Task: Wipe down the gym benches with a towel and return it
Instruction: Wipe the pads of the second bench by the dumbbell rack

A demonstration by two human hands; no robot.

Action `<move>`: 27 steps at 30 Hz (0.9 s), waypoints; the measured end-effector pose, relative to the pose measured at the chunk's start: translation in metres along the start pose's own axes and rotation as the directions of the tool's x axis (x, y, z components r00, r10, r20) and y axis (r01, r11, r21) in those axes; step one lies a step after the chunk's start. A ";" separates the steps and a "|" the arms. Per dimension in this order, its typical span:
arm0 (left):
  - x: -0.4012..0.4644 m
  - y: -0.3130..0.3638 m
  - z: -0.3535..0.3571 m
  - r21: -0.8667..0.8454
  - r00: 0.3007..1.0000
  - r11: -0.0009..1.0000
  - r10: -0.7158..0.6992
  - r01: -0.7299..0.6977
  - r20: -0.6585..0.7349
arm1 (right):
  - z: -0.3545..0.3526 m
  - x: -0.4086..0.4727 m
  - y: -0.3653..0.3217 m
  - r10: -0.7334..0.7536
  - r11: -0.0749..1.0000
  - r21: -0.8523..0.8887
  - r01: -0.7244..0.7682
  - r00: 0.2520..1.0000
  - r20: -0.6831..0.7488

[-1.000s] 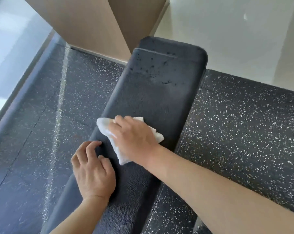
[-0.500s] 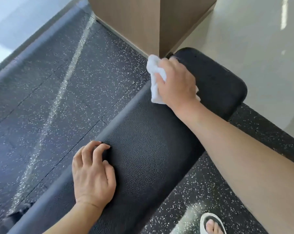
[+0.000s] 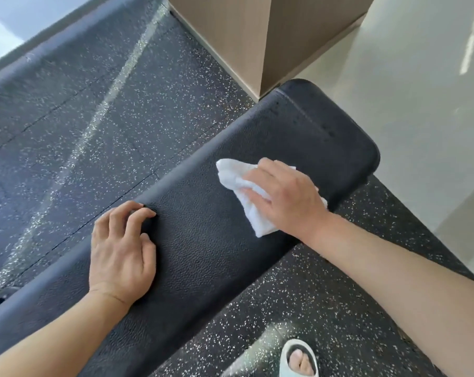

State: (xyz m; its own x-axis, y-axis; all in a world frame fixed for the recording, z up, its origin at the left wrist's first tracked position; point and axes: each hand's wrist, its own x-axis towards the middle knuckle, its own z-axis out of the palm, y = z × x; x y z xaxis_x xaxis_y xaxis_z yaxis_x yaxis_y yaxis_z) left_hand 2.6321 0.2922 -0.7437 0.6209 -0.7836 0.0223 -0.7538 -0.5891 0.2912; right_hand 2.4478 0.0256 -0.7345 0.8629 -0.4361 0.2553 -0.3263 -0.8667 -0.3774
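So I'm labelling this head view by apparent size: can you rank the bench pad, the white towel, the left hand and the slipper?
1. bench pad, by far the largest.
2. left hand.
3. white towel, partly hidden under the right hand, so its rank against the left hand is unsure.
4. slipper, cut off by the frame edge.

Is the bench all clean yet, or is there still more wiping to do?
Not finished. The right hand presses the white towel on the bench near its far end, mid-wipe, while the left hand rests on the near edge. Dark specks show at the far end. How much is already clean can't be told. The towel isn't returned yet.
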 end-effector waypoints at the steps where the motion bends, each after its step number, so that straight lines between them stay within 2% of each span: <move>1: 0.000 0.000 -0.001 0.005 1.000 1.000 -0.002 0.002 0.005 | -0.010 -0.002 0.021 0.056 0.998 -0.010 -0.056 0.998 0.003; 5: 0.000 0.004 -0.004 0.037 1.000 0.999 0.007 -0.007 0.011 | -0.031 0.031 0.082 0.320 0.947 -0.020 -0.321 0.947 -0.045; 8: 0.001 0.006 -0.007 0.076 0.999 0.997 0.017 -0.019 0.029 | -0.022 0.080 0.080 0.455 0.888 -0.039 -0.459 0.887 -0.081; 10: 0.003 0.008 -0.008 0.112 0.999 0.993 0.033 -0.037 0.039 | -0.011 0.101 0.050 0.433 0.895 -0.104 -0.435 0.900 -0.044; 14: 0.008 0.019 -0.015 0.127 0.996 0.992 -0.034 0.023 0.086 | 0.017 0.088 -0.017 0.241 0.962 -0.139 -0.236 0.970 0.019; 17: 0.019 0.037 -0.021 0.102 0.987 0.991 -0.100 0.088 0.123 | 0.014 0.048 -0.020 0.169 0.985 -0.056 -0.165 0.982 0.083; 20: 0.042 0.071 -0.018 0.088 0.981 0.994 0.049 -0.066 0.185 | -0.008 0.007 0.009 0.121 0.993 -0.006 -0.121 0.988 0.099; 24: 0.089 0.140 0.006 0.044 0.927 0.955 0.273 -0.294 0.255 | -0.040 -0.028 0.072 0.181 0.983 -0.030 -0.180 0.983 0.041; 27: 0.119 0.183 0.028 0.060 0.914 0.937 0.318 -0.343 0.252 | -0.054 -0.033 0.113 0.203 0.979 -0.024 -0.202 0.979 0.021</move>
State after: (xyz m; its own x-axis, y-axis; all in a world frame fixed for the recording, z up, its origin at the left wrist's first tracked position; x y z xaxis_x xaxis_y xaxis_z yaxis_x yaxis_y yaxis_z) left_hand 2.5617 0.0859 -0.7151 0.2737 -0.9533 -0.1279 -0.9325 -0.2955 0.2075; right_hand 2.3611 -0.0712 -0.7373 0.7869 -0.5974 0.1545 -0.5034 -0.7663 -0.3993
